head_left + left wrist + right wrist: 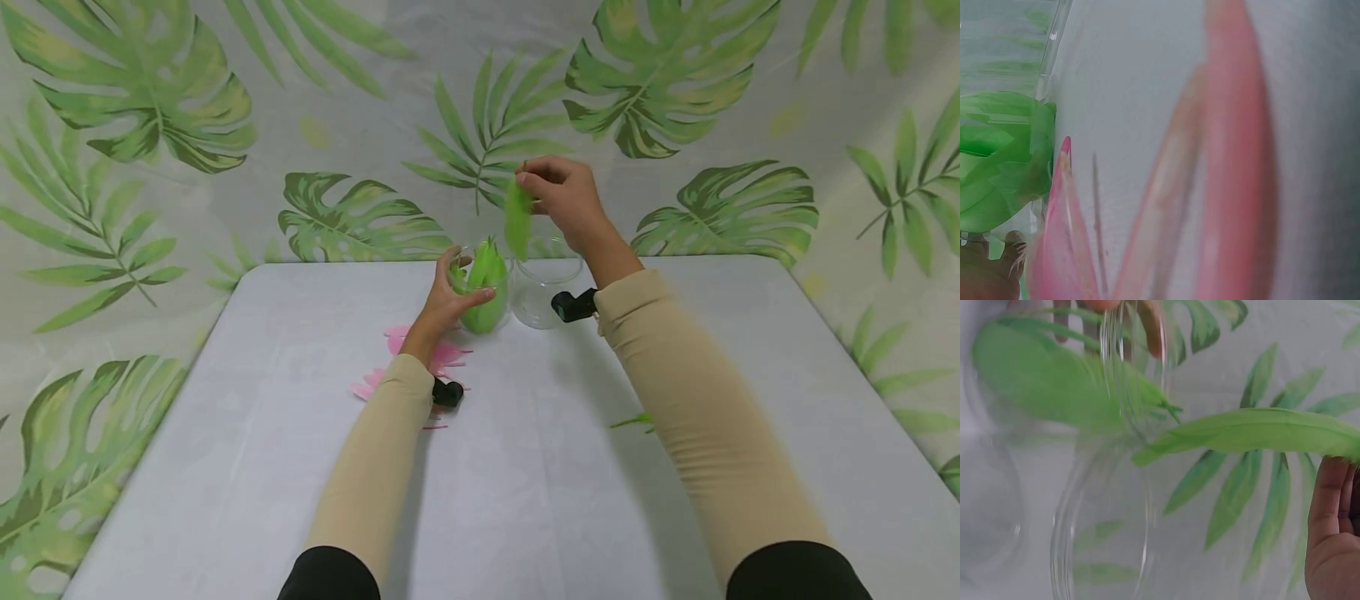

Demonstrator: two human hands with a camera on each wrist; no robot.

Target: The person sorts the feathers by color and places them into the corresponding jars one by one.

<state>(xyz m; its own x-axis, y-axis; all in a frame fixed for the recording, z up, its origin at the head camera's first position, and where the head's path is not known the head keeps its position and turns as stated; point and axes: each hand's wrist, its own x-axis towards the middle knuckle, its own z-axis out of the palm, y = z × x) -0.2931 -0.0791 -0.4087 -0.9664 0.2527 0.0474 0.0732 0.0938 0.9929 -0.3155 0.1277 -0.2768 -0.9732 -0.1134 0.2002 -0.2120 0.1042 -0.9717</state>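
Right hand (562,198), fingertips together, pinches one green feather (517,221) by its upper end; long axis near vertical, free end down beside rims of left jar (507,296) and right jar (536,296). Left hand (444,298) half-open round left jar; bunched feathers (488,279) inside, narrow ends up.

Green feathers (487,287), pink feathers (447,353), clear jars (534,304) — white table (525,483) — pale grey backdrop (345,137), green leaf pattern (671,75), beige sleeves (697,400).
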